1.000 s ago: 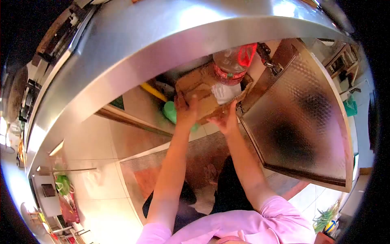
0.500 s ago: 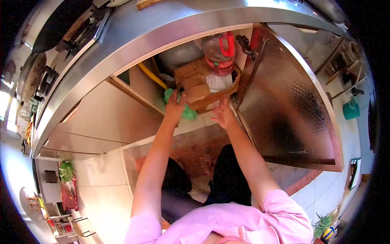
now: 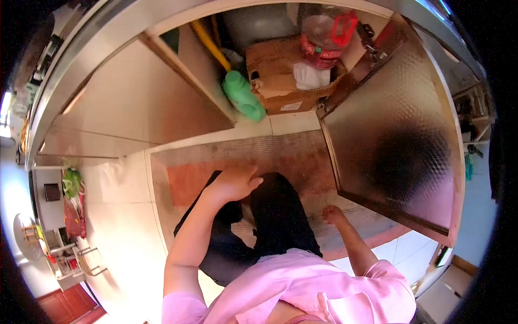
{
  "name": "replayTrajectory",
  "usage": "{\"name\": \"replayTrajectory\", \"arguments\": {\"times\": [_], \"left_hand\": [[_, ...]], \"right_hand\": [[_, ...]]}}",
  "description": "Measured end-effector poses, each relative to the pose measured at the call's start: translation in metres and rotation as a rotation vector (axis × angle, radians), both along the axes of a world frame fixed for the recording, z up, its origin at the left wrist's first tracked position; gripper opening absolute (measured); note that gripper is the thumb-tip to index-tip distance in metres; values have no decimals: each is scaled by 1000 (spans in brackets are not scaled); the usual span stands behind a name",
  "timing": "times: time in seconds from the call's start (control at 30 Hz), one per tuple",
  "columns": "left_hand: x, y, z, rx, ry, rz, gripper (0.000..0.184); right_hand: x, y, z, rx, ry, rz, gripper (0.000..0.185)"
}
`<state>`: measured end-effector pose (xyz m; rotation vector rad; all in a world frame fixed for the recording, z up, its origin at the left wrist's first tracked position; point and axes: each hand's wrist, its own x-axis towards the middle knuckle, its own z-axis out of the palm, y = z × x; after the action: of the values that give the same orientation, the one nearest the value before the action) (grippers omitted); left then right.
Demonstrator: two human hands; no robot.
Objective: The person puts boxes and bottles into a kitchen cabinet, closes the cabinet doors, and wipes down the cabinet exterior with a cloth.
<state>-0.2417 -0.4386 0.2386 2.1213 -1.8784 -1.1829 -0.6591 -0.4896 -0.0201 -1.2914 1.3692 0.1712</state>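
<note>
My left hand (image 3: 234, 182) is over my bent knee in black trousers, thumb apart from the fingers, holding nothing visible. Over the floor mat near the open cabinet door, my right hand (image 3: 333, 215) has its fingers curled in, with nothing showing in them. Inside the low cabinet sits a torn cardboard box (image 3: 272, 67). A clear bottle with a red handle and red label (image 3: 321, 48) stands on the box beside a white packet (image 3: 312, 76). Left of the box a green bottle (image 3: 244, 96) leans, close to a yellow pipe (image 3: 209, 46).
The textured cabinet door (image 3: 388, 129) hangs open at the right. A closed cabinet panel (image 3: 135, 102) is at the left. A worn mat (image 3: 291, 146) lies on the tiled floor (image 3: 121, 227). Green and red bags (image 3: 74, 200) hang at the far left.
Both hands have drawn back from the box, the left to my knee, the right lower and to the right. The right fingers have curled. The view has shifted, putting the cabinet higher up.
</note>
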Motion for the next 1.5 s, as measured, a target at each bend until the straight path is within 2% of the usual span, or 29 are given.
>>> {"name": "replayTrajectory", "arguments": {"times": [0.03,0.1,0.17,0.2,0.33,0.4,0.43,0.47,0.53,0.6,0.63,0.7,0.73,0.8,0.83,0.9,0.93,0.97,1.0,1.03,1.07,1.1,1.13,1.2,1.23,1.3,1.37,1.43,1.5], "left_hand": [[0,4,6,-45,19,44,47],[3,15,7,-77,42,103,45],[10,30,2,-282,-174,110,43],[10,30,22,-198,-179,166,45],[18,50,18,-238,-157,343,42],[20,61,12,-234,-117,391,42],[21,64,10,-249,-68,428,42],[23,66,10,-255,-74,431,42],[18,58,29,79,-87,488,42],[19,60,21,-21,-113,473,42],[18,58,21,-101,-124,455,41],[15,51,28,-78,-129,449,43],[12,47,31,-37,-128,439,45],[8,43,29,-90,-130,381,49],[6,41,28,-131,-136,312,53],[1,40,18,-232,-193,262,55],[-1,38,15,-327,-247,212,58],[-3,35,18,-328,-252,213,58],[-5,31,24,-377,-44,324,53],[-6,29,28,-425,166,430,49],[-4,33,26,-427,164,427,49],[3,41,21,-387,325,520,43],[7,47,24,-346,490,614,38],[12,65,42,-396,461,748,32],[13,71,56,-371,463,841,31],[22,77,74,-432,373,847,30],[23,72,90,-411,412,877,30],[26,62,90,-404,438,876,29],[30,59,71,-550,505,938,27]], "right_hand": [[-14,0,-46,144,-232,-34,20],[2,-3,-70,-316,-426,303,20],[90,-27,-59,-92,17,480,31],[120,-17,-59,-57,23,499,31],[212,14,-65,-440,-178,501,47],[230,31,-69,-1054,-343,908,44],[231,35,-70,-1050,-353,911,44],[230,35,-69,-819,-274,874,43],[228,24,-65,-381,-118,776,39],[227,13,-61,50,29,656,35],[220,6,-55,37,25,658,35],[204,-19,-36,-388,-437,691,31],[209,-29,-12,-400,-436,702,31],[223,-38,54,-248,-505,335,31],[228,-41,82,-252,-508,338,31],[237,-42,132,49,-741,160,26],[240,-40,151,45,-747,161,26],[242,-38,169,163,-887,103,24],[242,-34,182,286,-1024,44,23],[240,-29,194,285,-1029,44,23],[238,-22,204,373,-1120,21,25],[234,-19,209,459,-1209,2,27],[229,-21,204,454,-1207,10,27],[209,-28,172,582,-811,154,36],[202,-33,145,586,-795,168,36],[215,-50,88,347,-443,284,44],[253,-65,69,380,-604,85,40],[298,-93,29,567,-835,-153,44],[350,-121,23,637,-740,-317,49]]}}
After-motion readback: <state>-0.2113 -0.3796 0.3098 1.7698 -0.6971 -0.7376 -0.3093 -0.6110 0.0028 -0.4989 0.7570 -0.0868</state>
